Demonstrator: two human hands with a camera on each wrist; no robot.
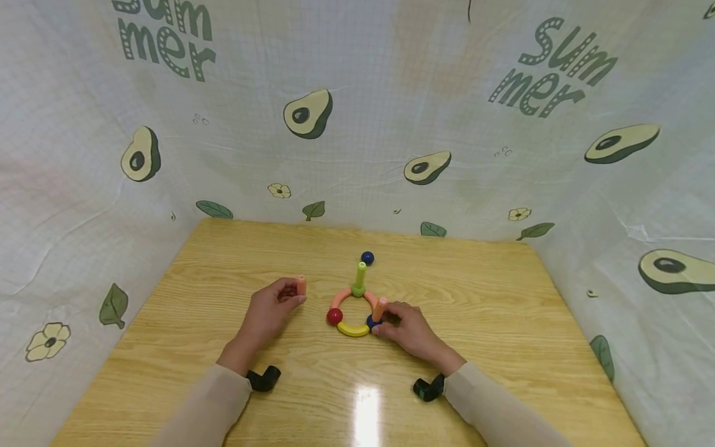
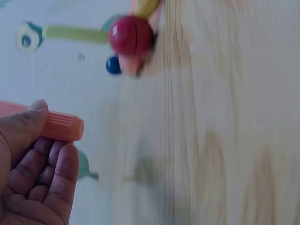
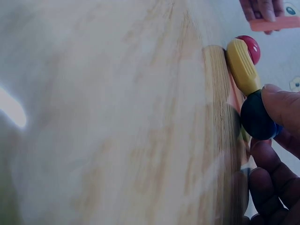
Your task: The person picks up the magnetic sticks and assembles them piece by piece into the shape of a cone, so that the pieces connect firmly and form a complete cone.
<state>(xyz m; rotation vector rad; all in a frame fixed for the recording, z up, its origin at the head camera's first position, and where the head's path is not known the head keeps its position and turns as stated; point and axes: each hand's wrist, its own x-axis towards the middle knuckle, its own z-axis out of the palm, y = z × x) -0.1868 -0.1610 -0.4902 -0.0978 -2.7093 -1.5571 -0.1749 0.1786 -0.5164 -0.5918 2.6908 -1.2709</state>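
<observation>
Between thumb and fingers, my left hand (image 1: 272, 309) holds a ridged orange stick (image 2: 61, 124) upright, off to the left of a ring of toy parts. My right hand (image 1: 410, 328) pinches the dark blue ball (image 3: 257, 115) at the ring's right front. From that ball rises a second orange stick (image 1: 380, 308). The ring joins a red ball (image 1: 334, 316), a curved yellow piece (image 1: 354, 329), two curved orange pieces (image 1: 341, 297) and a green ball (image 1: 358, 290) at the back. A light green stick (image 1: 360, 274) stands upright on the green ball.
A loose dark blue ball (image 1: 367, 257) lies behind the ring on the wooden table (image 1: 475, 279). Cloth (image 1: 357, 167) printed with avocados hangs at the back and both sides. Dark wrist-worn devices (image 1: 264, 379) sit at both cuffs.
</observation>
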